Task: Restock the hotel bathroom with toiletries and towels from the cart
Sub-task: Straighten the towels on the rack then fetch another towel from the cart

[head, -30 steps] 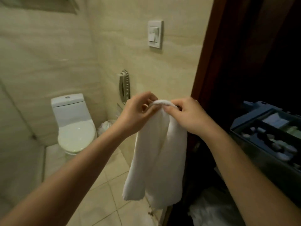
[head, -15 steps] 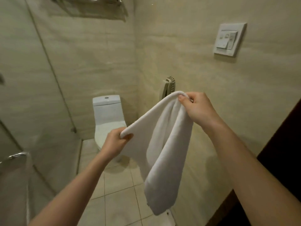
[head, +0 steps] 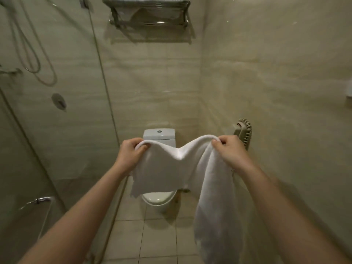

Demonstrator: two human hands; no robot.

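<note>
While facing the toilet (head: 159, 137), holding a white towel (head: 163, 168) up in mid-air by its top edge, well clear of the tiled floor (head: 158, 241). Gripped at one end by the left hand (head: 129, 155), fingers curled over the hem. Pinched at the other end by the right hand (head: 230, 151), thumb and fingers closed on a bunched fold. Held apart like this most likely to open the cloth out and find its width before folding or hanging. Slack between the two grips, hence the dip in the middle. Longer part left dangling below the right hand, so not yet squared up. Presumably meant for the chrome rack (head: 148, 18) high on the back wall, loaded with what seem to be folded towels, though too blurred up there to be sure. Just beside the right hand, mounted on the side wall, a ribbed fitting (head: 243, 130). Off to the left, a glass shower screen (head: 80, 130).
</note>
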